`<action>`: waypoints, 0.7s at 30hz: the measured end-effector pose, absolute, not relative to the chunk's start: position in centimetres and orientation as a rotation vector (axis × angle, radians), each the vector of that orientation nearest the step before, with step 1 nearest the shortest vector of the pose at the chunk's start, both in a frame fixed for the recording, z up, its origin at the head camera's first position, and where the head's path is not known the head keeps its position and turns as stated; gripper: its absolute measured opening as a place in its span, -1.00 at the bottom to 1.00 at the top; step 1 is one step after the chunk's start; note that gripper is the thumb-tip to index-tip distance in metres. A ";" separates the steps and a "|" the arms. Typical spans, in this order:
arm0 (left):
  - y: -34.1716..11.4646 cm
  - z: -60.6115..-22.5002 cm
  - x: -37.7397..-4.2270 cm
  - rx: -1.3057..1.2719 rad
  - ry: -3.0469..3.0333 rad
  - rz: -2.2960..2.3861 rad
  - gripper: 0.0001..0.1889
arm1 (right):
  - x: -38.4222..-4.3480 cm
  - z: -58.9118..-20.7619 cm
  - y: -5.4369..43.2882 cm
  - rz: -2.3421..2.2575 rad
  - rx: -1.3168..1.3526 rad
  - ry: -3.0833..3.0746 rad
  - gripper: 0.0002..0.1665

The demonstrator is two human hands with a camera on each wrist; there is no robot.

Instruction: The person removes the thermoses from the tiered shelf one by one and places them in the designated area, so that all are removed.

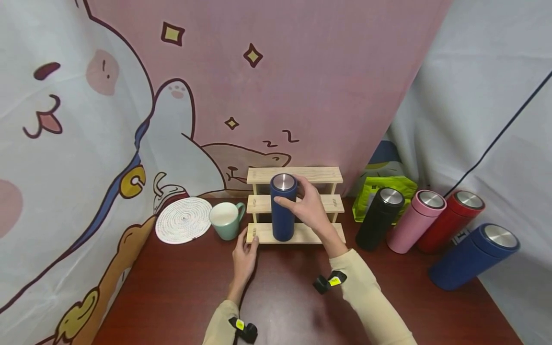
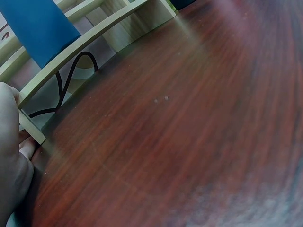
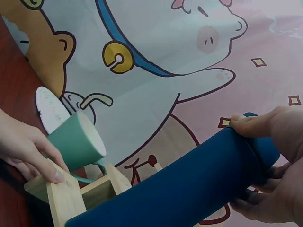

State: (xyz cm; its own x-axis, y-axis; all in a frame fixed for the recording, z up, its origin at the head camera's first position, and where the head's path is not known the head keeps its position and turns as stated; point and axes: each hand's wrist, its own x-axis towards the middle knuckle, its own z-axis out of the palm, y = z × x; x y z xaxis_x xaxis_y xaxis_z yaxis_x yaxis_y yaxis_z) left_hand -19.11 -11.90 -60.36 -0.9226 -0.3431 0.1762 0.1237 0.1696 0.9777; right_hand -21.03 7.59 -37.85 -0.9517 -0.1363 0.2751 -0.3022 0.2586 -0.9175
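Observation:
A blue thermos [image 1: 282, 215] with a steel-topped lid stands upright over the lowest step of a three-tier wooden shelf [image 1: 310, 233]. My right hand [image 1: 307, 203] grips it near the top, thumb on the near side and fingers round the back, as the right wrist view also shows on the thermos [image 3: 189, 184]. With my left hand [image 1: 245, 256] I hold the left end of the bottom step, the thumb above and other fingers at its side. In the left wrist view that hand [image 2: 12, 151] shows only partly, against the shelf's end.
Left of the shelf are a green mug [image 1: 226, 225] and a round woven mat [image 1: 183, 220]. At right stand a black thermos [image 1: 377, 223], a pink thermos [image 1: 414, 225], a red thermos [image 1: 448, 220] and another blue thermos [image 1: 467, 258], with a lime-green bag [image 1: 364, 191] behind.

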 end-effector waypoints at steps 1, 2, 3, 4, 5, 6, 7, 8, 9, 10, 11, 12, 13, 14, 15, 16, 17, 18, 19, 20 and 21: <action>-11.9 -60.3 -19.1 0.211 -2.098 -1.804 -0.46 | -21.1 -38.0 7.6 1.776 0.414 -2.371 -0.08; -11.9 -60.3 -19.1 0.213 -2.101 -1.805 -0.46 | -21.0 -38.1 7.7 1.769 0.410 -2.364 -0.09; -11.9 -60.3 -19.1 0.213 -2.102 -1.805 -0.46 | -21.0 -38.1 7.7 1.762 0.403 -2.358 -0.10; -11.9 -60.3 -19.0 0.212 -2.104 -1.805 -0.46 | -21.0 -38.2 7.7 1.752 0.393 -2.356 -0.10; -11.9 -60.2 -19.0 0.217 -2.105 -1.809 -0.47 | -21.0 -38.3 7.8 1.745 0.385 -2.353 -0.10; -11.9 -60.2 -19.0 0.222 -2.101 -1.814 -0.47 | -20.9 -38.3 7.8 1.743 0.377 -2.351 -0.10; -11.9 -60.2 -19.0 0.225 -2.101 -1.813 -0.47 | -20.9 -38.4 7.9 1.740 0.366 -2.349 -0.09; -11.9 -60.2 -19.0 0.224 -2.097 -1.814 -0.47 | -20.8 -38.4 7.9 1.737 0.354 -2.347 -0.09; -11.9 -60.3 -18.9 0.223 -2.094 -1.811 -0.47 | -20.7 -38.4 8.0 1.735 0.343 -2.347 -0.08; -11.9 -60.3 -18.9 0.224 -2.088 -1.812 -0.47 | -20.6 -38.4 8.1 1.734 0.335 -2.344 -0.08; -11.9 -60.3 -18.9 0.227 -2.080 -1.814 -0.47 | -20.5 -38.4 8.2 1.734 0.330 -2.339 -0.08; -11.9 -60.2 -18.8 0.226 -2.075 -1.810 -0.47 | -20.4 -38.4 8.3 1.732 0.326 -2.332 -0.09; -11.9 -60.0 -18.8 0.224 -2.070 -1.811 -0.47 | -20.3 -38.3 8.5 1.728 0.323 -2.323 -0.09; -11.8 -59.8 -18.7 0.222 -2.069 -1.815 -0.47 | -20.2 -38.3 8.7 1.721 0.325 -2.316 -0.10; -11.8 -59.3 -18.5 0.214 -2.075 -1.813 -0.47 | -20.1 -38.3 8.8 1.715 0.327 -2.308 -0.11; -11.8 -58.8 -18.2 0.205 -2.080 -1.814 -0.48 | -20.0 -38.3 9.0 1.706 0.328 -2.300 -0.12; -11.7 -58.4 -18.0 0.198 -2.090 -1.815 -0.47 | -20.0 -38.3 9.2 1.696 0.329 -2.294 -0.13; -11.7 -57.9 -17.8 0.188 -2.102 -1.815 -0.47 | -19.9 -38.2 9.4 1.686 0.328 -2.291 -0.13; -11.7 -57.4 -17.6 0.178 -2.115 -1.817 -0.47 | -19.8 -38.2 9.7 1.678 0.327 -2.285 -0.14; -11.7 -56.9 -17.4 0.166 -2.125 -1.816 -0.47 | -19.7 -38.1 9.9 1.673 0.329 -2.282 -0.15; -11.7 -56.5 -17.2 0.156 -2.130 -1.815 -0.47 | -19.6 -38.0 10.1 1.669 0.329 -2.279 -0.15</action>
